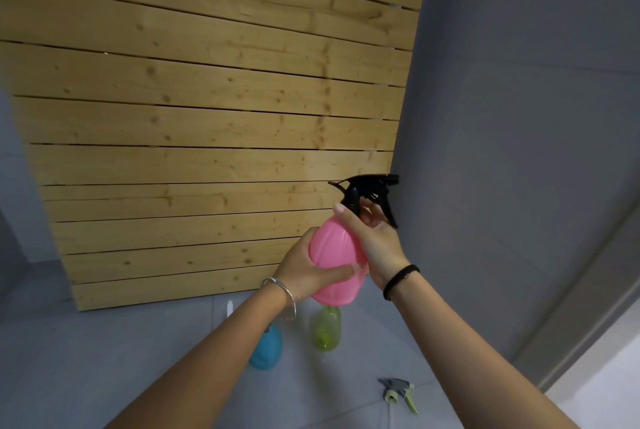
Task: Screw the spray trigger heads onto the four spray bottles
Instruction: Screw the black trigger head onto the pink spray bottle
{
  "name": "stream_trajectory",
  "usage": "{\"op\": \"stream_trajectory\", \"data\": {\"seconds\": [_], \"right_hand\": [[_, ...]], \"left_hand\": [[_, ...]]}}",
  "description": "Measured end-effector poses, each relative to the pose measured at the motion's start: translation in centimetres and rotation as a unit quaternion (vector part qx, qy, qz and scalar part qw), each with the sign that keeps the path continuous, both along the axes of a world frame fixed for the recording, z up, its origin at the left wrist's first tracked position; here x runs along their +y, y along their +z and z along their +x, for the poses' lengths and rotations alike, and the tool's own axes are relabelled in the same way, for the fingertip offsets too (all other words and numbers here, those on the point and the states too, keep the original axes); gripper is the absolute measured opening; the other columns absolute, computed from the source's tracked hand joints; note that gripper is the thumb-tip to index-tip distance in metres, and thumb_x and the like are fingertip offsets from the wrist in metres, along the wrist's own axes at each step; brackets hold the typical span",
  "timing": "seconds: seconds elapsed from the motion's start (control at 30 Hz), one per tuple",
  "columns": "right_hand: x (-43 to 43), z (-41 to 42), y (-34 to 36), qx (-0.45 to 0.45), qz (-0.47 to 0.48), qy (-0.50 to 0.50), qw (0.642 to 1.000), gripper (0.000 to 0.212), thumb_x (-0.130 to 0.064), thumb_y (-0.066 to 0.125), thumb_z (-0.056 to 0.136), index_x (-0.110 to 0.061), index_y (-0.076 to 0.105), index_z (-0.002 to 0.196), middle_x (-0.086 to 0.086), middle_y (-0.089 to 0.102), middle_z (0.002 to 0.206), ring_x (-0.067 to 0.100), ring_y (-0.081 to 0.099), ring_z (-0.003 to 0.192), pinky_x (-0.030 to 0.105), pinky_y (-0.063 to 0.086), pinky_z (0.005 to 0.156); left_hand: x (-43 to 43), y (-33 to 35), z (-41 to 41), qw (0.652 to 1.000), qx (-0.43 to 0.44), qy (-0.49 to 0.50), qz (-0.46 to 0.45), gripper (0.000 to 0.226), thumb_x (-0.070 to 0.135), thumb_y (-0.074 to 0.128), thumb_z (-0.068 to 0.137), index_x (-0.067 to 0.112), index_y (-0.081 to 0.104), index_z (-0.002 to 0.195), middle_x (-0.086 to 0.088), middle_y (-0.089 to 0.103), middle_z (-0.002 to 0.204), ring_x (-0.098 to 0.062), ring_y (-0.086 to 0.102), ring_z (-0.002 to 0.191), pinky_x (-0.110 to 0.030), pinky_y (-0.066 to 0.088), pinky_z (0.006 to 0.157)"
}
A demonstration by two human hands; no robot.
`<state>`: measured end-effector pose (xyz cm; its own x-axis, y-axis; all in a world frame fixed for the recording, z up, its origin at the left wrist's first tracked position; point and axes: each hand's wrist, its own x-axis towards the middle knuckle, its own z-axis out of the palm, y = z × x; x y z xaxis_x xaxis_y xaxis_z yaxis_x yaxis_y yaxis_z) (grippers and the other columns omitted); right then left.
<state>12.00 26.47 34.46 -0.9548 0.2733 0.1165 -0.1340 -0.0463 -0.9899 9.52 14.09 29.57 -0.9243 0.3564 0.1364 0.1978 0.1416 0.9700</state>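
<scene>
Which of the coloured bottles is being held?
The pink bottle, gripped by the left hand, the right hand at its black trigger head. The blue bottle and green bottle are on the floor.

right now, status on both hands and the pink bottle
Left hand grips pink bottle, held up. Right hand pinches black trigger head at its neck. Green bottle, blue bottle and loose trigger head on floor below, nothing in the way.
</scene>
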Motion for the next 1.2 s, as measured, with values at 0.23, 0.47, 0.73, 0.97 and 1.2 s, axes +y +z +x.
{"op": "stream_trajectory", "data": {"seconds": [0.23, 0.47, 0.73, 0.97, 1.2], "right_hand": [[0.4, 0.1, 0.5, 0.019, -0.015, 0.059, 0.998, 0.045, -0.034, 0.073, 0.073, -0.013, 0.059, 0.11, -0.002, 0.07, 0.095, 0.018, 0.066, 0.087, 0.033, 0.057, 0.074], [0.8, 0.0, 0.6, 0.019, -0.016, 0.121, 0.992, 0.032, -0.036, 0.066, 0.077, -0.019, 0.065, 0.104, -0.005, 0.072, 0.104, 0.017, 0.066, 0.094, 0.034, 0.056, 0.083], [1.8, 0.2, 0.7, -0.001, 0.004, 0.186, 0.982, 0.039, -0.04, 0.061, 0.081, -0.018, 0.064, 0.113, 0.003, 0.07, 0.097, 0.019, 0.067, 0.089, 0.036, 0.055, 0.085], [1.7, 0.2, 1.0, 0.02, -0.011, 0.147, 0.989, 0.047, -0.04, 0.067, 0.073, -0.011, 0.067, 0.109, -0.003, 0.073, 0.088, 0.015, 0.067, 0.078, 0.027, 0.057, 0.067], [2.4, 0.5, 1.2, -0.002, -0.011, 0.22, 0.976, 0.047, -0.041, 0.058, 0.081, -0.011, 0.062, 0.118, -0.003, 0.07, 0.111, 0.014, 0.066, 0.096, 0.031, 0.055, 0.082]], "left_hand": [[-0.3, 0.1, 0.0, 1.0, -0.006, -0.008, -0.001, 0.068, 0.029, 0.087, 0.061, 0.039, 0.044, 0.113, 0.014, 0.058, 0.105, -0.009, 0.058, 0.094, -0.022, 0.049, 0.069], [-0.4, 0.3, -0.2, 1.0, -0.014, -0.011, -0.004, 0.07, 0.029, 0.085, 0.063, 0.035, 0.043, 0.12, 0.006, 0.058, 0.112, -0.018, 0.057, 0.101, -0.026, 0.051, 0.074], [-0.7, 0.7, 0.0, 0.998, -0.025, -0.054, -0.005, 0.071, 0.028, 0.082, 0.068, 0.026, 0.046, 0.129, -0.001, 0.06, 0.117, -0.016, 0.059, 0.101, -0.025, 0.052, 0.073], [-1.0, 1.7, 0.6, 0.994, -0.042, -0.101, 0.003, 0.077, 0.039, 0.081, 0.059, 0.025, 0.048, 0.128, -0.004, 0.062, 0.118, -0.017, 0.061, 0.103, -0.03, 0.055, 0.082], [-2.1, 1.8, 0.6, 0.977, -0.119, -0.179, 0.0, 0.093, 0.056, 0.085, 0.038, 0.033, 0.052, 0.122, -0.004, 0.064, 0.121, -0.023, 0.062, 0.111, -0.046, 0.054, 0.091]]}}
